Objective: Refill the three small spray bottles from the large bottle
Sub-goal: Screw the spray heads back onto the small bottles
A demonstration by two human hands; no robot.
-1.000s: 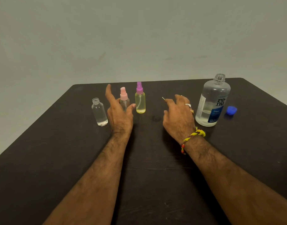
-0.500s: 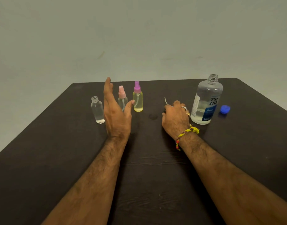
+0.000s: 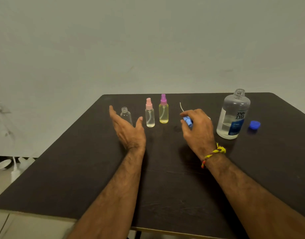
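the large bottle (image 3: 233,114) stands uncapped on the dark table (image 3: 65,169), partly filled with clear liquid, and serves as the landmark here. just to its right lies the blue cap (image 3: 254,125), apart from it. to its left the right hand (image 3: 198,130) has its fingers curled round a blue spray head (image 3: 188,121), whose thin white tube (image 3: 181,106) sticks up and away past the fingertips; a yellow thread bracelet (image 3: 213,153) circles that wrist. further left of the large bottle stand the yellow spray bottle (image 3: 163,112) with a purple top and, beside it, the clear spray bottle (image 3: 150,115) with a pink top, both upright and capped. furthest left is the uncapped small bottle (image 3: 126,115), open at the neck. the left hand (image 3: 129,130) is spread, fingers straight and thumb apart, right in front of that small bottle and partly covering it; whether it touches the bottle i cannot tell.
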